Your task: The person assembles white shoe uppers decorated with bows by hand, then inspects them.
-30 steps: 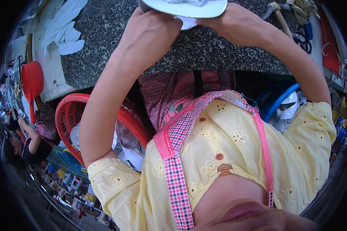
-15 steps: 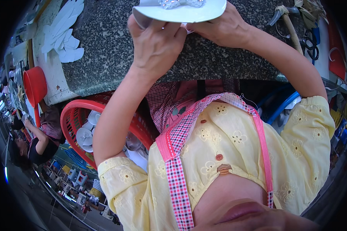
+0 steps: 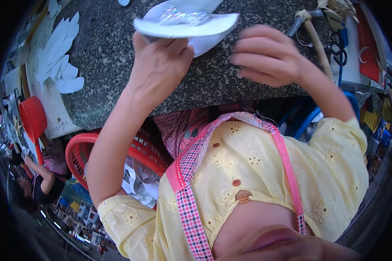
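A speckled grey stone bench [image 3: 117, 56] fills the upper part of the view, its front edge curving down toward the person's chest. A yellow embroidered blouse [image 3: 257, 174] crossed by pink checked apron straps [image 3: 187, 174] is seen below it. To the left of the body, a red plastic basket [image 3: 80, 152] is set lower than the bench, with pale cut pieces inside. A red scoop-like container [image 3: 32, 119] is seen further left, and white leaf-shaped cutouts [image 3: 61, 65] are spread on the bench's left part.

A white, flat, curved piece [image 3: 185, 24] with a glittering ornament at its middle is held above the bench near the top edge of the view. It is gripped from below by the left hand [image 3: 161, 65], the grip closed on its underside with the thumb and fingers pinching a folded white flap. The right hand [image 3: 270, 56] is held just beside the piece, not touching it, its grip loosely open with fingers extended toward the left. A wooden-handled tool [image 3: 313, 35] and dark scissors [image 3: 337, 48] are laid on the bench to the right.
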`<state>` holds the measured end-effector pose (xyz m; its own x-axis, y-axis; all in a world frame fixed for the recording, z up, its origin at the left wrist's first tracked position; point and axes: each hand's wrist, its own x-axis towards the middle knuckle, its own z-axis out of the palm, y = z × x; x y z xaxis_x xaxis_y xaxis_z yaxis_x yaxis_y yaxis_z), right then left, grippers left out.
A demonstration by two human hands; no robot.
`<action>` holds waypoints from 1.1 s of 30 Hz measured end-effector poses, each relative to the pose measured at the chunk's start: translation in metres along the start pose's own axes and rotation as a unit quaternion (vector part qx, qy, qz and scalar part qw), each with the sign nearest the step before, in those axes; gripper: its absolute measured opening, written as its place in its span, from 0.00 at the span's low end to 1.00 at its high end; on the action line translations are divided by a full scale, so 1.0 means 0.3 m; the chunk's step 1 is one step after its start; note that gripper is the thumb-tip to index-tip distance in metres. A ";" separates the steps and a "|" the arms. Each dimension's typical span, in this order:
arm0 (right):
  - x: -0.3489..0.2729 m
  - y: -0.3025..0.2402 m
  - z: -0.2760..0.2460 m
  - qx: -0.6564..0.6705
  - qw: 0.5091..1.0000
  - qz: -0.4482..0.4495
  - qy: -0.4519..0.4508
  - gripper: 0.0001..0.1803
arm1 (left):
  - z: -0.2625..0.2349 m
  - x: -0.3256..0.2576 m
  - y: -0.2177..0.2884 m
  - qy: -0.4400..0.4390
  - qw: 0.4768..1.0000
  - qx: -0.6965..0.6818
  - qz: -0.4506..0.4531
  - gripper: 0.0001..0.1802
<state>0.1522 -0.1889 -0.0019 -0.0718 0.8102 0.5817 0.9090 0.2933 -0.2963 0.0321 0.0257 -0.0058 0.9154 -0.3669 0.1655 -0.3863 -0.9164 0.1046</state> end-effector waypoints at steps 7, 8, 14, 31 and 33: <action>-0.450 -0.071 -0.235 -0.345 0.806 0.476 -0.074 0.16 | -0.064 0.027 0.010 -0.008 0.996 -0.071 -0.049 0.17; -0.449 -0.069 -0.239 -0.344 0.807 0.475 -0.070 0.16 | -0.067 0.021 0.012 -0.009 0.993 -0.092 -0.069 0.14; -0.367 -0.103 -0.355 -0.313 0.775 0.548 -0.022 0.12 | -0.006 -0.028 0.027 0.120 0.992 -0.036 -0.026 0.13; 0.057 -0.230 0.029 -0.143 0.925 0.351 -0.020 0.13 | 0.013 -0.055 0.087 0.169 0.984 -0.005 -0.058 0.08; 0.053 -0.242 0.046 -0.160 0.932 0.324 0.032 0.13 | 0.022 -0.057 0.085 0.178 0.982 0.030 -0.050 0.08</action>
<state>0.0794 -0.1902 0.0184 0.5507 0.7291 0.4064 0.8293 -0.4226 -0.3656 0.0075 0.0075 -0.0125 0.8463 -0.2049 0.4918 -0.2789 -0.9569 0.0812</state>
